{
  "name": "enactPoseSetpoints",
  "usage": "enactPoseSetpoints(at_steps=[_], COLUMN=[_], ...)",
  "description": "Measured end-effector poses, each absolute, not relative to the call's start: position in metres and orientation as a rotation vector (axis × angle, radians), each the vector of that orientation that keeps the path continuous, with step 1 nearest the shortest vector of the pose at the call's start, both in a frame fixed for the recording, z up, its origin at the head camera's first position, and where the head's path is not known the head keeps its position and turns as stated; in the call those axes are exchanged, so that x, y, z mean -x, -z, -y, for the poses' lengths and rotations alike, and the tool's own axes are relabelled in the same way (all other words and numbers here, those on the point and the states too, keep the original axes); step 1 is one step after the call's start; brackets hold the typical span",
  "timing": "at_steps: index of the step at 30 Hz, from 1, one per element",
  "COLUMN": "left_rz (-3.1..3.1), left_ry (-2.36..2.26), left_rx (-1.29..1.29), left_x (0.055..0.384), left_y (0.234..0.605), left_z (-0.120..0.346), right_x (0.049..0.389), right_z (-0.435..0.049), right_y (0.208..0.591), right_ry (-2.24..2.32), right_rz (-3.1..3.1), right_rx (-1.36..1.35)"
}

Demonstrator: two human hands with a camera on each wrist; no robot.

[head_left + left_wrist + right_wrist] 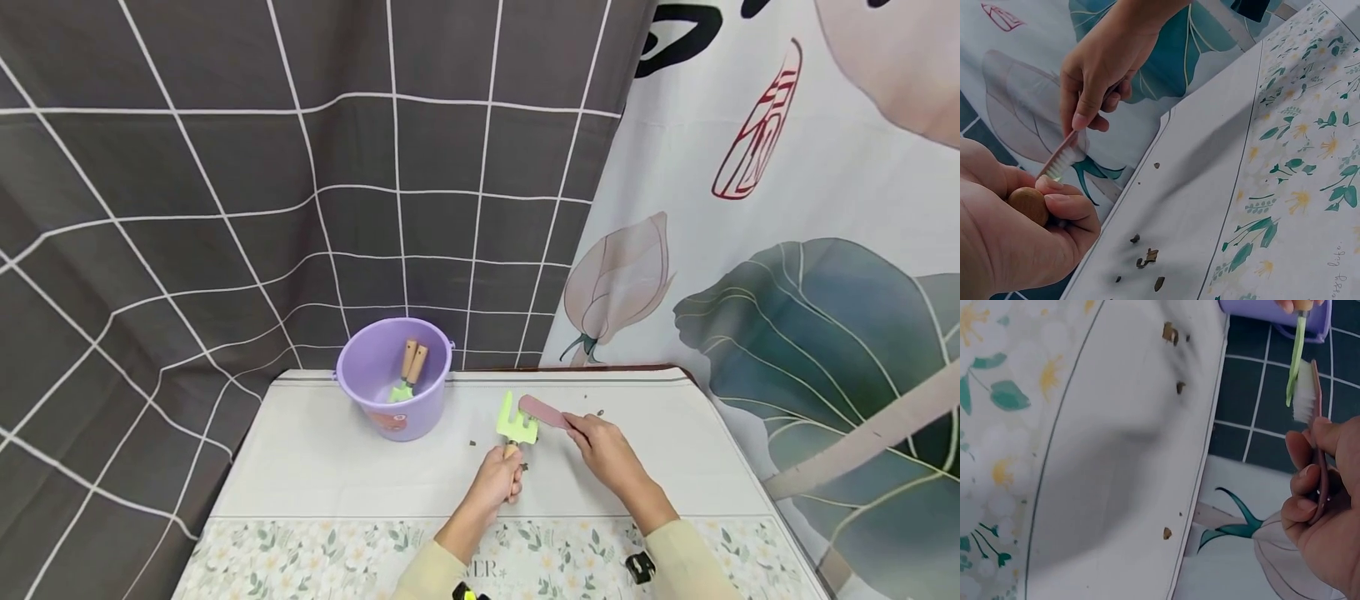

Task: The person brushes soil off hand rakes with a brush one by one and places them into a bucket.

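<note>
My left hand (501,477) grips the wooden handle of a small light-green garden fork (517,427), its tines pointing away from me above the table. In my right hand (606,450) I hold a pink brush (545,412) with white bristles (1303,394). The right wrist view has those bristles right up against the green fork. From the left wrist view, the round end of the wooden handle (1029,207) shows inside the curled left fingers, while the fork head is mostly hidden behind that hand.
A purple bucket (356,400) stands at the table's back left, holding two wooden-handled green tools (412,364). Several brown crumbs (1149,257) lie scattered on the white tablecloth (315,467). Dark grid cloth (435,225) and a printed curtain (622,283) hang behind.
</note>
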State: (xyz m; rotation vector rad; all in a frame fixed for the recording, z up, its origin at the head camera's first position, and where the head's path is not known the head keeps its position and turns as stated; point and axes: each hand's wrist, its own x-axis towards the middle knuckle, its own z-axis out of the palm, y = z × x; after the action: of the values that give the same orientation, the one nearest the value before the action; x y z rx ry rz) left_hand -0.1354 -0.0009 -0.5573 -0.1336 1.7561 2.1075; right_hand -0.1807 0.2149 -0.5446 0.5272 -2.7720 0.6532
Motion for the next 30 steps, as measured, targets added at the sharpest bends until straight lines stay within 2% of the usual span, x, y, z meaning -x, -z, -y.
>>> enactPoseSetpoints(at_steps=[7,14,23,30], left_rz=[-1.757,-1.747,-1.740,-1.734], left_ry=[-2.096,-2.082,-2.098,-2.103], left_rx=[0.132,0.136,0.131,0.129], left_x=[0.135,0.136,0.139,0.138], left_y=[0.557,0.556,0.556,0.557], left_z=[0.000,0.001,0.001,-0.001], right_x=[0.192,0.190,0.170,0.166], right_z=[-0.222,-0.224,-0.212,-0.210], right_y=[0.533,0.521,0.529,0.537], right_ry=[-0.682,-0.720,-0.779,-0.768], right_rz=[2.803,2.772,2.823,2.815], right_rx=[-0.459,-0.520,-0.692,-0.667])
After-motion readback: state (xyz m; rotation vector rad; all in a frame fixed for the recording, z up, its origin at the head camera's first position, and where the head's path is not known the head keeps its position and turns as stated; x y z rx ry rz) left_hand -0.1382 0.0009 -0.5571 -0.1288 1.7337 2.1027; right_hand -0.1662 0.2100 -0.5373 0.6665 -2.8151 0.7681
